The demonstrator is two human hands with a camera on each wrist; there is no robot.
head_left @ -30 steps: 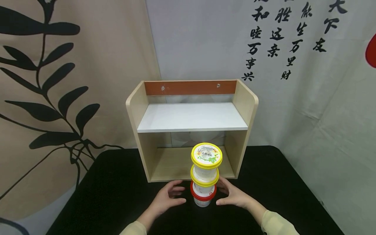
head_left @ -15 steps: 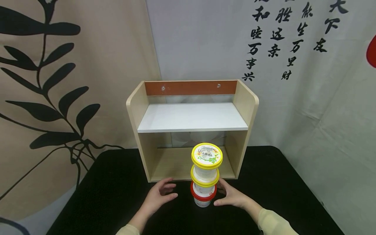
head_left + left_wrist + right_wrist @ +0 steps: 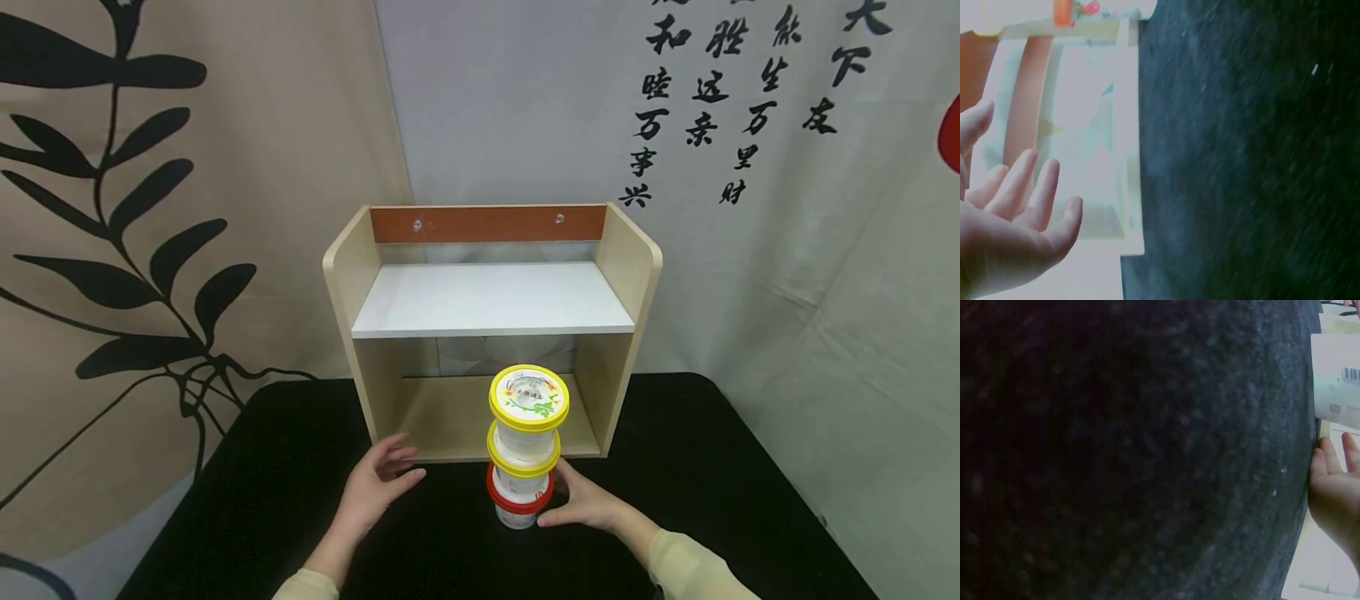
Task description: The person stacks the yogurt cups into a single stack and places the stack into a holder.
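Three white tubs stand stacked on the black table in the head view. The top tub (image 3: 527,400) and middle tub (image 3: 522,468) have yellow lids, and the bottom tub (image 3: 515,520) has a red one. My right hand (image 3: 591,503) curves loosely at the right of the bottom tub, thumb tip right at its side. Straight fingers show just beside a white tub (image 3: 1335,378) with a barcode in the right wrist view. Away to the left of the stack, my left hand (image 3: 367,492) is held with relaxed, spread fingers and nothing in it.
Behind the stack stands a small two-level wooden shelf (image 3: 491,300) with a white upper board and a brown back rail. The black table (image 3: 247,500) runs out to both sides. A patterned cloth backdrop (image 3: 510,100) hangs at the back.
My left hand has moved left, away from the stack, and slightly upward in view. My right hand has shifted a little left, its thumb closer to the bottom tub. The tubs have stayed put.
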